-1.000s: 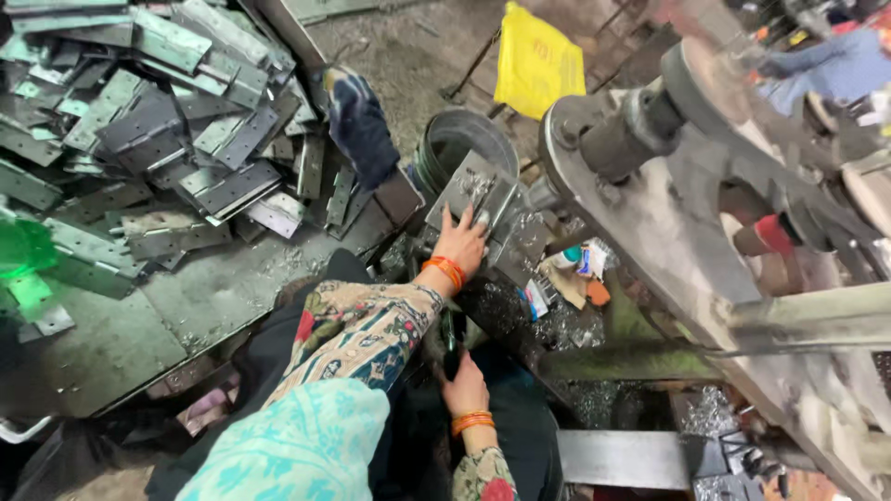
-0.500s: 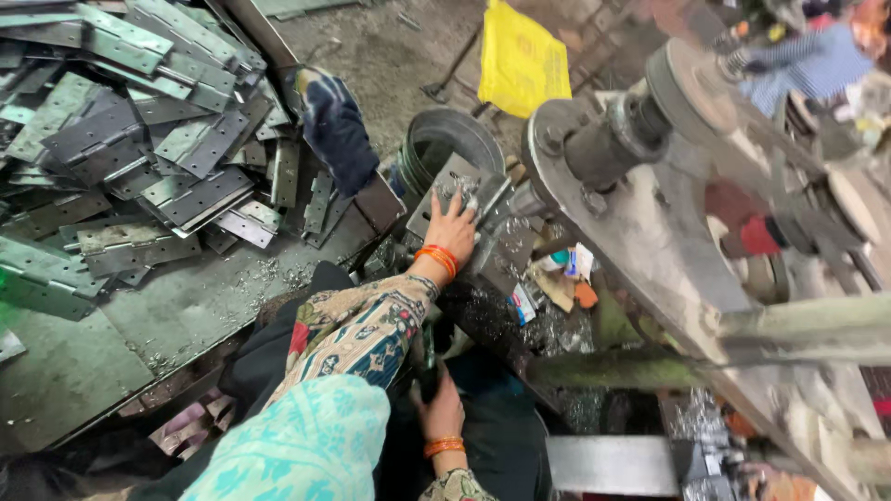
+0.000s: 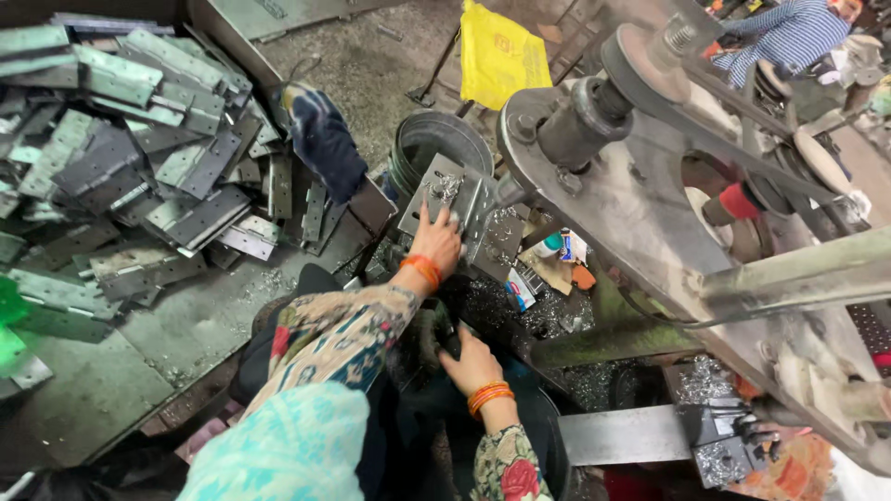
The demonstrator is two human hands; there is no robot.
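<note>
The left hand's (image 3: 436, 243) fingers lie spread and flat on a grey metal hinge plate (image 3: 444, 193), pressing on its near edge. The plate is a dull steel rectangle with small punched holes, its surface strewn with bright metal shavings; it sits tilted on the bed of the press machine (image 3: 640, 213), just near of a round metal bucket (image 3: 436, 144) and left of the machine's heavy frame. An orange bangle (image 3: 422, 269) circles the wrist, and a flowered sleeve (image 3: 325, 339) runs back towards the camera.

The right hand (image 3: 473, 364) hangs lower and nearer, fingers curled down over something dark below the machine bed; whether they grip it cannot be told. It too wears orange bangles (image 3: 487, 397).

Further left, a large heap of similar hinge plates (image 3: 121, 167) covers a metal table (image 3: 102, 399), with a dark blue cloth (image 3: 320, 139) at its right end. A yellow bag (image 3: 501, 51) lies on the floor at the far side, and another person in a striped shirt (image 3: 780, 37) sits at the far right.
</note>
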